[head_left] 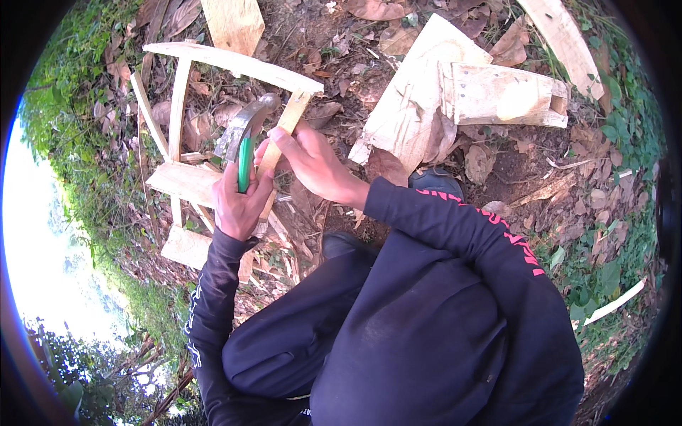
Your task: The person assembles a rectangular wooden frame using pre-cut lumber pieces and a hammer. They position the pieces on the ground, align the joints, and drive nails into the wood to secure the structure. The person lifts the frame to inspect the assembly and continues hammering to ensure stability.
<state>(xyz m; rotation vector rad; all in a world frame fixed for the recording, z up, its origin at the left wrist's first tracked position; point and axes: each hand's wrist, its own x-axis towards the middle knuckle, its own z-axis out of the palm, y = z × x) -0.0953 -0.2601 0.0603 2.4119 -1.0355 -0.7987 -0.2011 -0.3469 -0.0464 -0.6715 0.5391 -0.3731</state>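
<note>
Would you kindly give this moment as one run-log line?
left hand: holds hammer | right hand: grips slat | strip: at slat's far end | ground: leaf-strewn

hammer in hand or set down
The hammer is in hand: the left hand grips its green handle, metal head exposed.

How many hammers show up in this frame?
1. The green-handled hammer is in the person's left hand, its head up beside the wooden strip that the right hand grips. Any others under the leaves or wood would be hidden.
</note>
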